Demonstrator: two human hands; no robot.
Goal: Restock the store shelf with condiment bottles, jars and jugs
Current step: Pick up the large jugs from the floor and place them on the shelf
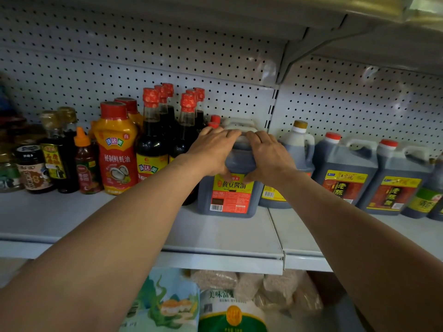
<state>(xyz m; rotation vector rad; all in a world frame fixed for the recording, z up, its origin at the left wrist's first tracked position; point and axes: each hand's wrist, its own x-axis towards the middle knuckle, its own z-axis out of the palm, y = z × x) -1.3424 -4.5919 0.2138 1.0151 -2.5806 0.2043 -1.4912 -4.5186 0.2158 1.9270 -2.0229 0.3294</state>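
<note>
- Left hand (211, 152) and right hand (268, 156) were both closed around the upper part of the soy sauce jug (230, 195).
- Jug stood upright on the shelf (223, 236), just right of the tall dark bottles (153, 140).

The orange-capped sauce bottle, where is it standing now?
In the head view it stands left on the shelf, between the dark gold-capped bottle and the red oyster-sauce bottle.

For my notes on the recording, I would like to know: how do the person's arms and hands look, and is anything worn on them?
Both forearms are bare up to the picture's edge; no sleeves show. The left hand and the right hand wear no gloves. No watch, bracelet or ring is visible on either wrist or on the fingers that show.
</note>
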